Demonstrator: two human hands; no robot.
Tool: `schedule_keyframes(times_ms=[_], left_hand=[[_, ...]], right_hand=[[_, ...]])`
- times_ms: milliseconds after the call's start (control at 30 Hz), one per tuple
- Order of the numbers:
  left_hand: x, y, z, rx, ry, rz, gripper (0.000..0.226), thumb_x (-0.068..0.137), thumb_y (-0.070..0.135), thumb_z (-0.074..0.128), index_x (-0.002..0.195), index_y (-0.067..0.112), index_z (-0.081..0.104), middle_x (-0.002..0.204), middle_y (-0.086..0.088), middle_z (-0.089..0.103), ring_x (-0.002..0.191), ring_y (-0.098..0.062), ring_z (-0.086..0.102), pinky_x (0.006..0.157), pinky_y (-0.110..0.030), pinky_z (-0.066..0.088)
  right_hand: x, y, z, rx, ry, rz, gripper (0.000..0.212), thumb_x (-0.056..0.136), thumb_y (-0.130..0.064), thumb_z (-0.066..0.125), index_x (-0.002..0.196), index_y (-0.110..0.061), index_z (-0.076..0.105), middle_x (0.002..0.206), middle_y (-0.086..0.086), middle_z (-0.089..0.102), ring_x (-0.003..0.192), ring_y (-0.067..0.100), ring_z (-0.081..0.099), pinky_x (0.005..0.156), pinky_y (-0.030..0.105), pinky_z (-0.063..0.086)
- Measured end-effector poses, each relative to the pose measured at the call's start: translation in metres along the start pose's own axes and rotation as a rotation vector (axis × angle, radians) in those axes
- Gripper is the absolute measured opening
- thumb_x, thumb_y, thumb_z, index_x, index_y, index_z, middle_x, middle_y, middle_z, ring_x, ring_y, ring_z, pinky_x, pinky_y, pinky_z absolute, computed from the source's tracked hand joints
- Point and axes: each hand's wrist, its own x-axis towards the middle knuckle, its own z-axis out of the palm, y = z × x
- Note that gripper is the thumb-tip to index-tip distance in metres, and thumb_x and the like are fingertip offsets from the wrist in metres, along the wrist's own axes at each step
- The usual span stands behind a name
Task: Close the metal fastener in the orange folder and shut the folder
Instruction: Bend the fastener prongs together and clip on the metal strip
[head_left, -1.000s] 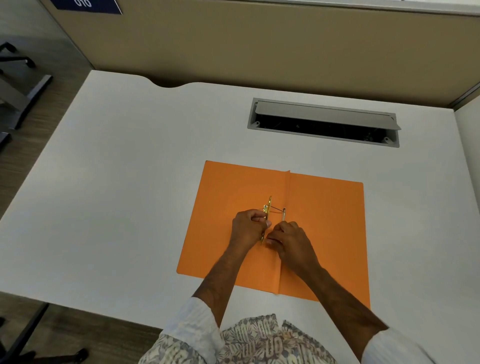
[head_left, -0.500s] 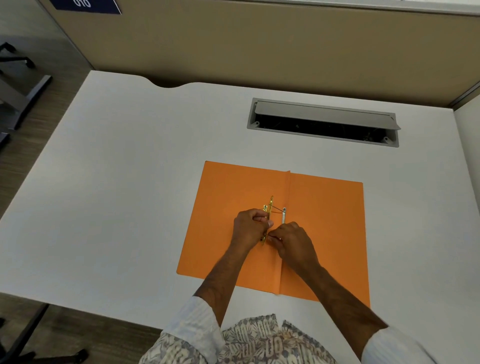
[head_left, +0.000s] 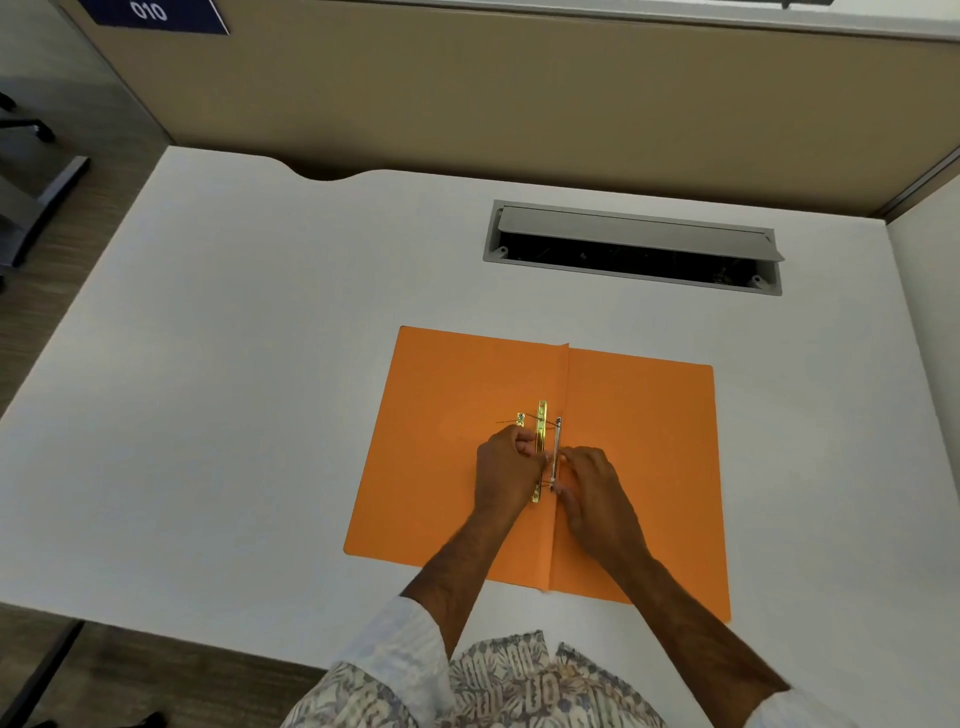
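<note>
While folder lies open — hands hide fastener | cable hatch beyond

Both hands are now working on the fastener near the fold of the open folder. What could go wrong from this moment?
1. Thin prongs stick out sideways beside the gold bar; if they stay unbent, the folder may not shut flat.
2. The left hand and right hand crowd the silver bar; a finger could get pinched.
3. Nothing weighs the folder down, so pushing may slide it on the desk.
</note>
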Motion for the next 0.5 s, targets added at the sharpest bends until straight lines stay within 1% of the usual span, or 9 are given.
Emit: schedule_keyframes(times_ms=[67,133,200,267,333,433,500], left_hand=[[-0.004,0.001,0.007,0.007,-0.001,-0.009,0.019,0.077,0.012,0.080,0.094,0.011,0.071,0.072,0.006,0.066,0.062,-0.006,0.064,0.064,-0.027,0.059],[-0.006,0.002,0.012,0.036,0.001,0.001,0.009,0.081,0.013,0.074,0.090,0.012,0.071,0.074,-0.001,0.070,0.065,-0.013,0.069,0.066,-0.033,0.060],[-0.008,0.005,0.016,0.086,0.009,0.017,0.006,0.084,0.016,0.070,0.088,0.011,0.070,0.078,-0.006,0.072,0.072,-0.021,0.070,0.068,-0.038,0.059],[-0.008,0.007,0.019,0.121,0.016,0.007,0.006,0.085,0.015,0.067,0.088,0.011,0.069,0.082,-0.007,0.072,0.076,-0.024,0.070,0.068,-0.040,0.059],[-0.009,0.012,0.023,0.150,0.010,0.000,0.008,0.085,0.014,0.064,0.090,0.011,0.069,0.089,-0.008,0.072,0.083,-0.025,0.070,0.071,-0.041,0.059],[-0.009,0.016,0.027,0.192,0.006,0.007,0.012,0.086,0.016,0.063,0.095,0.008,0.067,0.103,-0.012,0.066,0.093,-0.027,0.066,0.080,-0.044,0.056],[-0.008,0.017,0.029,0.201,-0.005,0.014,0.012,0.085,0.015,0.063,0.094,0.007,0.067,0.103,-0.013,0.066,0.094,-0.028,0.065,0.081,-0.044,0.055]], right_hand=[[0.000,0.002,-0.005,-0.031,-0.068,-0.024,0.061,0.090,-0.024,0.064,0.144,-0.023,0.037,0.138,0.003,0.045,0.121,0.021,0.047,0.097,0.033,0.046],[0.003,0.002,-0.010,-0.073,-0.152,-0.042,0.076,0.083,-0.031,0.067,0.149,-0.028,0.029,0.143,0.004,0.040,0.123,0.025,0.047,0.099,0.042,0.048],[0.006,0.003,-0.014,-0.119,-0.205,-0.045,0.088,0.077,-0.043,0.070,0.151,-0.030,0.024,0.146,0.005,0.036,0.124,0.027,0.046,0.099,0.045,0.047],[0.010,0.002,-0.016,-0.165,-0.236,-0.048,0.096,0.072,-0.055,0.072,0.151,-0.030,0.024,0.147,0.006,0.035,0.123,0.026,0.046,0.098,0.046,0.048],[0.014,0.002,-0.017,-0.214,-0.238,-0.065,0.098,0.071,-0.058,0.073,0.151,-0.028,0.026,0.145,0.008,0.037,0.119,0.028,0.048,0.095,0.045,0.048],[0.019,0.000,-0.018,-0.262,-0.218,-0.082,0.092,0.074,-0.051,0.074,0.150,-0.024,0.030,0.141,0.011,0.040,0.114,0.030,0.051,0.090,0.043,0.049],[0.019,0.000,-0.019,-0.291,-0.206,-0.071,0.090,0.074,-0.047,0.076,0.149,-0.023,0.032,0.139,0.012,0.043,0.112,0.030,0.052,0.087,0.042,0.050]])
